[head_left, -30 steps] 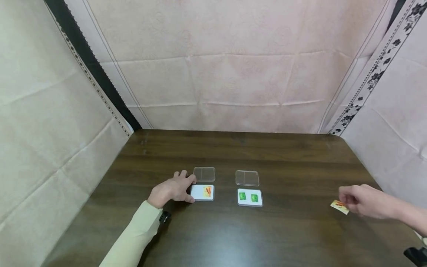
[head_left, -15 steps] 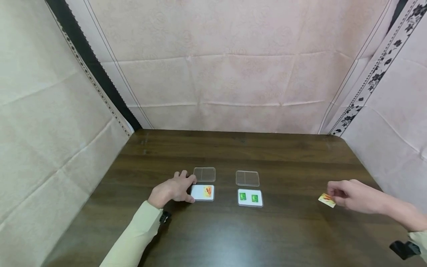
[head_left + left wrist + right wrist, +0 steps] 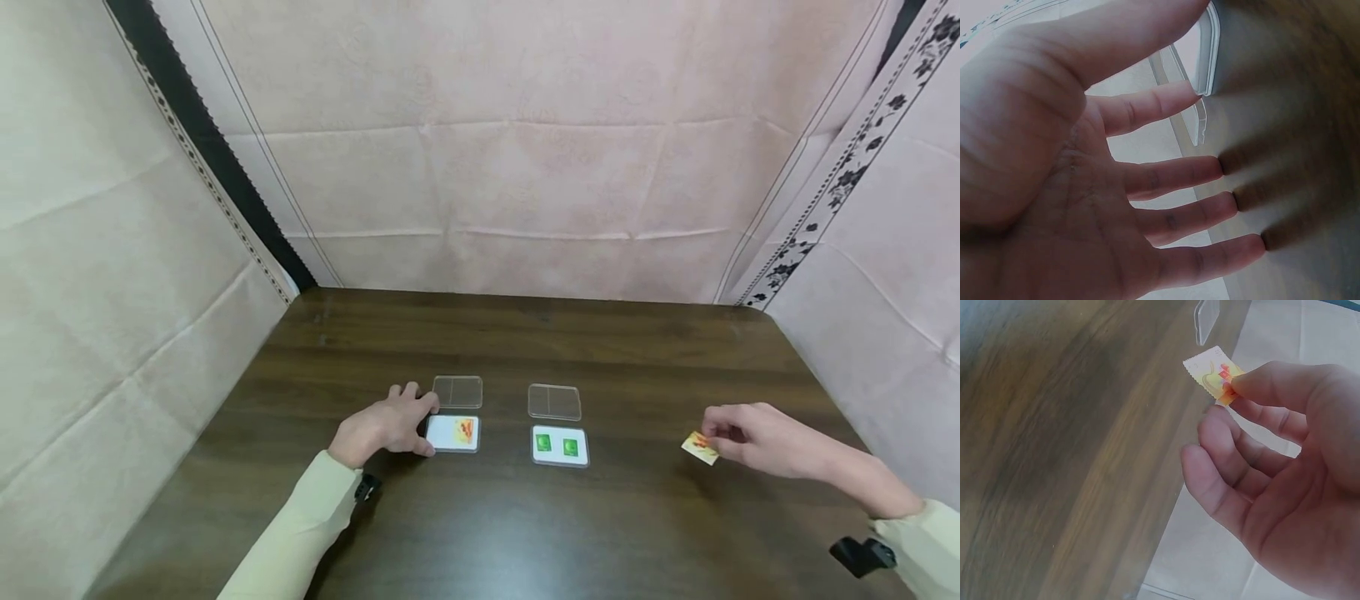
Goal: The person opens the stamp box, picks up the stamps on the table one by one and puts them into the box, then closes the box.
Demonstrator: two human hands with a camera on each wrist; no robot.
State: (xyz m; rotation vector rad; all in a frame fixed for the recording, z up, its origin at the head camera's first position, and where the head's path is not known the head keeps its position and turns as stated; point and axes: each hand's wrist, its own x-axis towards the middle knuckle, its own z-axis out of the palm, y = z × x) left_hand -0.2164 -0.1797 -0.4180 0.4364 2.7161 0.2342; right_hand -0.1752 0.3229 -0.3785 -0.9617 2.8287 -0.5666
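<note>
Wood-grain table (image 3: 622, 350) is filling the lower part of the head view. Left of lower centre, we are holding our left hand (image 3: 386, 427) spread, index fingertip touching a white-faced clear case (image 3: 441, 432). At lower right, our right hand (image 3: 765, 437), the nearer one, is pinching a serrated yellow-and-orange stamp (image 3: 697, 447); it is lying left of that hand, free end pointing upper left, visible long axis running from there toward lower right.

A creased, pale pink fabric sheet (image 3: 525, 183) hangs beyond the brown wood-grain table (image 3: 637, 342); a white, black-flowered fabric border (image 3: 850, 177) slants far right.
</note>
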